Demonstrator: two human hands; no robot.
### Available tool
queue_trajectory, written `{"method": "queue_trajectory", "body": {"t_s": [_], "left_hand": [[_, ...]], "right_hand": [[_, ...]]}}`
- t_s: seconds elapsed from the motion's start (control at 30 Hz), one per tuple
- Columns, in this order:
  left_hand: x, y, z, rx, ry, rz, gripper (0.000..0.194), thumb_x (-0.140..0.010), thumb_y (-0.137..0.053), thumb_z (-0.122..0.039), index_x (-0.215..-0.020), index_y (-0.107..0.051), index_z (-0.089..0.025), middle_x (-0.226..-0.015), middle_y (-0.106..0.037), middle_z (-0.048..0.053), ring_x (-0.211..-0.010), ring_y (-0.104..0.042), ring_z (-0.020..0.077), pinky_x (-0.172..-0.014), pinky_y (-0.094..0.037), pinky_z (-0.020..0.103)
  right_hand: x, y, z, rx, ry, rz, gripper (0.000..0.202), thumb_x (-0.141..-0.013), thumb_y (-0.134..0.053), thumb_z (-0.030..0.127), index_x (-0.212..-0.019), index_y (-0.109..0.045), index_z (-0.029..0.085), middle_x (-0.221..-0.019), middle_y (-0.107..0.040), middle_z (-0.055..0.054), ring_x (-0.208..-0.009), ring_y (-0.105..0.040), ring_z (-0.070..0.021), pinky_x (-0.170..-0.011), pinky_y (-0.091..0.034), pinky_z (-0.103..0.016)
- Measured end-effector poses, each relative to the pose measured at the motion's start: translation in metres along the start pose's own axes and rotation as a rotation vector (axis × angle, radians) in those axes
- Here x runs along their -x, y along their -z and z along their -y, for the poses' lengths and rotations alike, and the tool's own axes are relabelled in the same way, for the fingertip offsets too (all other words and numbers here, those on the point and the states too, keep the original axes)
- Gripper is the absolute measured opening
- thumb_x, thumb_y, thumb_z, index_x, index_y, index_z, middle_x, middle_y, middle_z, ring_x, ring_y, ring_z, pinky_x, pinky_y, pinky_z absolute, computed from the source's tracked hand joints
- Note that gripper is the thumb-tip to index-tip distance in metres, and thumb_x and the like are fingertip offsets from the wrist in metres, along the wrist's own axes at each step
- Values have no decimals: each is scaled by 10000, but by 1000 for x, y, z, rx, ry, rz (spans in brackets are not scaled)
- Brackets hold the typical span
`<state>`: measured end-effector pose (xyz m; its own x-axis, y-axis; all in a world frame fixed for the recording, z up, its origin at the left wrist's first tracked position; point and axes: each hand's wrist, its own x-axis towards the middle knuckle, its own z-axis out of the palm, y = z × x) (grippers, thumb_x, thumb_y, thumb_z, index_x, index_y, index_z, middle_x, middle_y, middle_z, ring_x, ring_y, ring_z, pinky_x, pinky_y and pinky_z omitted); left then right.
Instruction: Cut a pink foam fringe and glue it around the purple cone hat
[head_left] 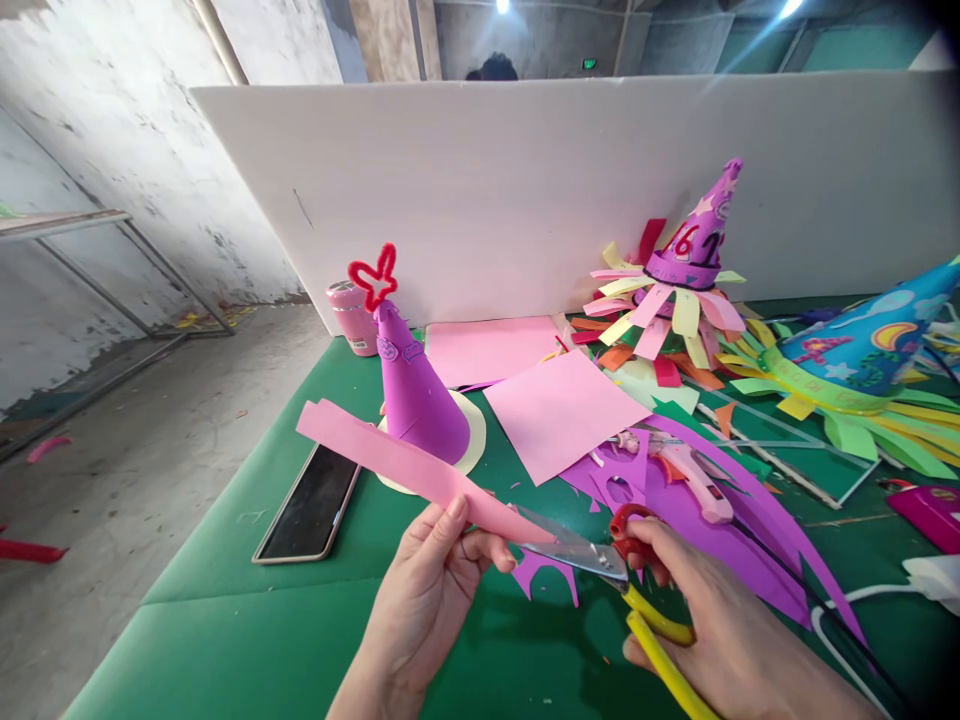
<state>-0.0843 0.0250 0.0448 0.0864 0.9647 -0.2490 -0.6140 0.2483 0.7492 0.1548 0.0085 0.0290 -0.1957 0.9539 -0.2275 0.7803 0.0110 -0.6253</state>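
Observation:
My left hand [442, 575] pinches a long pink paper strip [382, 455] near its right end; the strip slants up to the left. In my right hand [705, 600] are scissors [589, 560] with one red and one yellow handle. Their blades are parted around the strip's right end. Behind the strip stands a purple paper cone [420, 395] on a pale yellow round brim, topped by a red fuzzy wire shape [376, 277]. A pink square sheet [566, 410] lies on the green table, right of the cone. Purple scraps [551, 570] lie below the blades.
A phone [311, 505] lies at the left, a pink jar [352, 318] behind it. Decorated hats [697, 240] stand at the right, near a pink glue gun [697, 480], cables and a magenta object [926, 510]. A white board [480, 200] stands behind the table [225, 590].

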Motion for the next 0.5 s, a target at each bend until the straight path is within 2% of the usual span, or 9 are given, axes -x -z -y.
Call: {"method": "queue_trajectory", "body": {"t_s": [0.23, 0.5], "left_hand": [[1, -2, 1, -14, -4, 15, 189, -782, -644, -281, -754, -662, -95, -643, -683, 72, -505, -600, 120, -555, -485, 215], [1, -1, 2, -7, -16, 56, 205, -804, -619, -287, -779, -682, -94, -626, -682, 72, -509, -596, 116, -555, -478, 206]], "right_hand": [[-1, -2, 1, -32, -21, -10, 643, -624, -647, 320, -1229, -460, 210, -1229, -581, -129, -1095, -571, -305, -846, -533, -365], [-1, -1, 0, -36, -60, 32, 660, -622, -653, 339, -1238, -443, 228, -1228, -582, -107, -1090, -573, -291, -859, -530, -355]]}}
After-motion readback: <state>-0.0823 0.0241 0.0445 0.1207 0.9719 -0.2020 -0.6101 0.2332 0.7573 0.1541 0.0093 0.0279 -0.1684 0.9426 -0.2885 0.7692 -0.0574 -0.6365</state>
